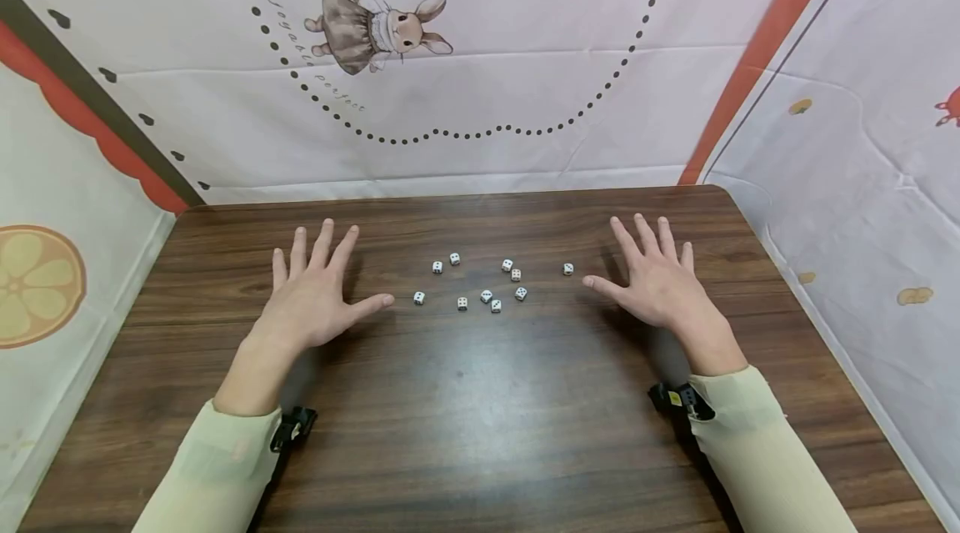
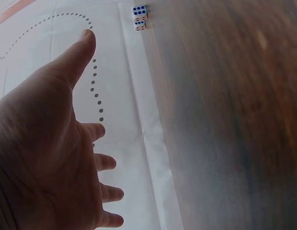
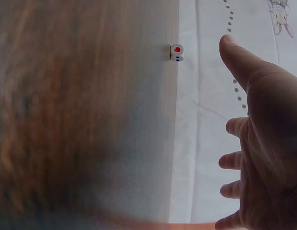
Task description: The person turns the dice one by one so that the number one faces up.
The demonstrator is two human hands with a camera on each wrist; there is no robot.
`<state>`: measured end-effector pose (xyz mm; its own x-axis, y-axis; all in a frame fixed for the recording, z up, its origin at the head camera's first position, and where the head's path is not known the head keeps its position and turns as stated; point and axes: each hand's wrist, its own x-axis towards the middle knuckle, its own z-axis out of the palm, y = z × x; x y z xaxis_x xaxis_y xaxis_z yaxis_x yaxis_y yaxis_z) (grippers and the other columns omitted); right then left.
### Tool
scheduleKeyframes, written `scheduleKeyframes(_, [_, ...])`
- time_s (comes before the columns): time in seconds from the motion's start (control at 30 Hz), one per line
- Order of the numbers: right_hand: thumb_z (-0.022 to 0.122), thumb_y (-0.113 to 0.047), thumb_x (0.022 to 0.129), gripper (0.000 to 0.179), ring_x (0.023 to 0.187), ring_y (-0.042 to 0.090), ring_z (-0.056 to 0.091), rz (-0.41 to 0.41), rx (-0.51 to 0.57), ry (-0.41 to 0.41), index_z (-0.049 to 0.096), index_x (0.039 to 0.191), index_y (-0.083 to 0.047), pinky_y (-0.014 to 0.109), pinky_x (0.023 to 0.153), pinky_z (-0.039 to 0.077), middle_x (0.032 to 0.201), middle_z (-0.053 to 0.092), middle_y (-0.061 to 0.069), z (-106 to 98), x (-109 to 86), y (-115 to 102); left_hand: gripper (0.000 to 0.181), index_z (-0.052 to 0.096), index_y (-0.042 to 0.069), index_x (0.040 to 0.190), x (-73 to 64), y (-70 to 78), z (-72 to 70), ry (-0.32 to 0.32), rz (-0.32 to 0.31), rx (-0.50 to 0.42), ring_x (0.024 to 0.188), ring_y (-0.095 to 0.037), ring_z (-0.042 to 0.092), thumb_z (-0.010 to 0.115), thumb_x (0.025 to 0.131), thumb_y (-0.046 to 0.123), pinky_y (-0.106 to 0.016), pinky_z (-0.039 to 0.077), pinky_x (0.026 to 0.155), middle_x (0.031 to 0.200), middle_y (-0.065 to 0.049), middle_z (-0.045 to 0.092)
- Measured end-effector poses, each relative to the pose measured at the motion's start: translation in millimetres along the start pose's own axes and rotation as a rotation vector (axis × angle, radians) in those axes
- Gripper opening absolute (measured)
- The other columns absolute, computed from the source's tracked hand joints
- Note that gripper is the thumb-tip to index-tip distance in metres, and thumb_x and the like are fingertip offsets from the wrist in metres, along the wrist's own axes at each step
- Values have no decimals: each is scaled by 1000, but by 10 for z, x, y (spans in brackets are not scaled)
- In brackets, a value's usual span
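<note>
Several small white dice lie scattered on the brown wooden table (image 1: 465, 416) between the two hands. My left hand (image 1: 307, 299) is spread over the table's left side, fingers straight and holding nothing. Its thumb points at the leftmost die (image 1: 419, 298), a short gap away. On the other side, my right hand (image 1: 663, 287) is also spread with nothing in it, its thumb near the rightmost die (image 1: 567, 269). That hand's wrist view shows one die (image 3: 177, 52) with a red dot uppermost. In the left wrist view, two dice (image 2: 139, 13) appear beyond the thumb, blue and red dots showing.
A white printed cloth (image 1: 495, 91) with a rabbit figure (image 1: 375, 28) hangs behind the table's far edge. More printed cloth (image 1: 862, 149) borders the right side, and cloth with an orange slice print (image 1: 33, 287) the left. Dark straps (image 1: 292, 429) circle both wrists.
</note>
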<state>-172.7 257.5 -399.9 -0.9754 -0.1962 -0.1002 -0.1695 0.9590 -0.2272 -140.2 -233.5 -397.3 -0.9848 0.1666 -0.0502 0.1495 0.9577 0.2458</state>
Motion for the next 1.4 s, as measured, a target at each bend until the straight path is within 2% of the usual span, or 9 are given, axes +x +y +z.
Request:
scheduleKeyframes(0.37, [45, -88, 92, 111, 159, 51, -4, -8, 5, -10, 7, 172, -22, 80, 115, 3, 175, 5, 23, -8, -13, -23, 121, 7, 22, 172, 8, 39, 1, 11, 40, -18, 158, -53, -6, 55, 85, 90, -76, -1, 118, 177, -18, -4])
scheduleKeyframes(0.6, [47, -84, 95, 108, 158, 52, 0, -33, -1, -13, 5, 172, -21, 80, 115, 5, 175, 6, 24, -7, -12, -56, 122, 8, 22, 172, 20, 54, 2, -9, 56, -22, 159, -50, -5, 53, 84, 92, -75, 1, 119, 177, -17, -2])
scheduleKeyframes(0.83, [50, -81, 96, 106, 158, 52, 6, -59, 10, -19, 10, 172, -20, 79, 116, 12, 174, 10, 24, -21, 3, -67, 121, 11, 23, 172, 40, 63, 1, -13, 76, -42, 159, -49, -2, 54, 83, 92, -75, 4, 119, 177, -19, 3])
scheduleKeyframes(1.2, [64, -68, 97, 99, 154, 49, 24, -145, 51, 6, 22, 170, -16, 75, 113, 27, 170, 24, 23, -15, 70, -120, 113, 22, 20, 170, 78, 97, 45, -6, 151, -96, 156, -50, 18, 72, 86, 77, -71, 17, 120, 173, -21, 17])
scheduleKeyframes(1.4, [68, -62, 98, 97, 150, 50, 30, -176, 78, -4, 25, 169, -12, 70, 114, 32, 166, 31, 24, -23, 104, -125, 104, 34, 15, 166, 94, 122, 82, -5, 195, -145, 149, -44, 34, 80, 87, 64, -67, 30, 117, 166, -17, 35])
